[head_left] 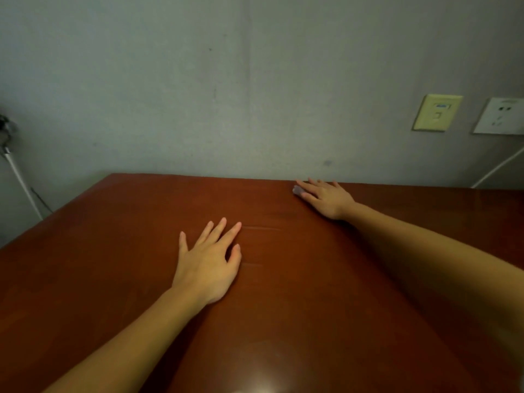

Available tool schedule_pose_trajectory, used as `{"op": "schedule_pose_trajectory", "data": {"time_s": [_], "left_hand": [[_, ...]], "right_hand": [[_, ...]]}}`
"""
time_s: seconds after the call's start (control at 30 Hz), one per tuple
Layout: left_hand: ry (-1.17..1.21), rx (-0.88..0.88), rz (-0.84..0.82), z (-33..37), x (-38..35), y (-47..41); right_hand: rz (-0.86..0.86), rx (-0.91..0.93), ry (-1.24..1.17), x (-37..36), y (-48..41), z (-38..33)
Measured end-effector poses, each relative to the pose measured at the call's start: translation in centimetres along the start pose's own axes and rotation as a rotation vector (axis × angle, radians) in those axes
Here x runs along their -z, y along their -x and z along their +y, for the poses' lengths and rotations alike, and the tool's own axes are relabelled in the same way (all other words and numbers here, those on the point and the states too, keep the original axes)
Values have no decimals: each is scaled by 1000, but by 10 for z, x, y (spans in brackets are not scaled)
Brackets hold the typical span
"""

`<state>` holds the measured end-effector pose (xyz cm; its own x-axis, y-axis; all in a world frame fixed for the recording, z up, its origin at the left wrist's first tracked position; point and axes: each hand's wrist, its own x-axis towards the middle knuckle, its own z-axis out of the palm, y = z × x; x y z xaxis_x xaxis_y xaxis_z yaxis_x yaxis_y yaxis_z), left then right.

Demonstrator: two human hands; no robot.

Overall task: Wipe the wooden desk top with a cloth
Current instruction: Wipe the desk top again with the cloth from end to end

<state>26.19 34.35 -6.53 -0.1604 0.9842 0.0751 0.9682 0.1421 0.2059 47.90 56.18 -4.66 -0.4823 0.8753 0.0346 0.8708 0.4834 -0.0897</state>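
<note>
The reddish-brown wooden desk top [113, 265] fills the lower half of the view and runs back to the wall. My left hand [208, 263] lies flat on it near the middle, palm down, fingers spread, holding nothing. My right hand [326, 198] reaches far to the desk's back edge and presses down on a small greyish cloth [297, 190]. Only a corner of the cloth shows past the fingers at the left; the rest is hidden under the hand.
A grey wall [226, 95] stands right behind the desk. A yellowed socket plate [438, 112] and a white outlet [500, 116] sit on it at right, with a white cable [496, 168] running down. A thin metal pole [19, 180] leans at far left.
</note>
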Motion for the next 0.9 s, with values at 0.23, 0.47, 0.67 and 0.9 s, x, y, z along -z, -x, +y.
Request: {"op": "schedule_pose_trajectory", "data": {"time_s": [0.23,0.47,0.67,0.9], "left_hand": [[-104,-177,17,16,11,-12],[-14,54,-42,65,-15,-39],[-6,69,-4,61,-14,-37],[19,57,-9,61,-14,-35]], "right_hand": [[-11,287,6,-3,49,-27],[103,364,-413,-7,18,-39],[169,155,-406,-6,-38,-7],[143,-155,-146,2,-14,47]]}}
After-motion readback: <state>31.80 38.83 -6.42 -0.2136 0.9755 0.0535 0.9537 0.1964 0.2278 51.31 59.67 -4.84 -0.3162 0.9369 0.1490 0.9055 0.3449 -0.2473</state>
